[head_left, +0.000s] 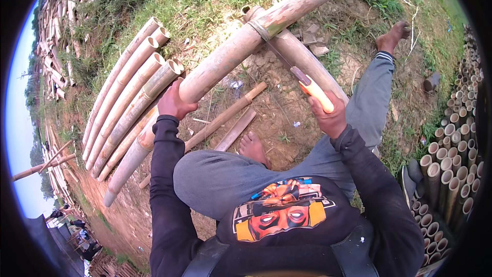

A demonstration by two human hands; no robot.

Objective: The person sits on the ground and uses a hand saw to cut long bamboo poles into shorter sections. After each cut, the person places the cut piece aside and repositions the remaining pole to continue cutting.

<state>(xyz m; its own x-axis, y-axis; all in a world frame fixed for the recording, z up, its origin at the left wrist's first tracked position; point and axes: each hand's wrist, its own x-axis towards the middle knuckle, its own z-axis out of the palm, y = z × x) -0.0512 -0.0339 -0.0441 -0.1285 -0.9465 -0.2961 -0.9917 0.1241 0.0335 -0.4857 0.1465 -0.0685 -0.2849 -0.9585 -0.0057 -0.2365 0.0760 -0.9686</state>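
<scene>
A long thick bamboo pole (pixel 225 57) slants from the upper right down to my left hand (pixel 177 101), whose fingers are wrapped round it. It appears to run on past the hand toward the lower left. The pole lies across a second bamboo piece (pixel 310 57), near that piece's far end. My right hand (pixel 329 115) grips a handsaw by its orange and yellow handle (pixel 318 95). The thin saw blade (pixel 279 54) points up and left, its far end at the pole by a node ring, close to the crossing. Whether it bites into the bamboo I cannot tell.
Several bamboo lengths (pixel 125 82) lie side by side at left. Two split or short pieces (pixel 225 115) rest on the dirt by my bare foot (pixel 253 149). My other leg (pixel 366 97) stretches right. Stacked bamboo tubes (pixel 451 169) stand at far right; another pile (pixel 56 36) is far left.
</scene>
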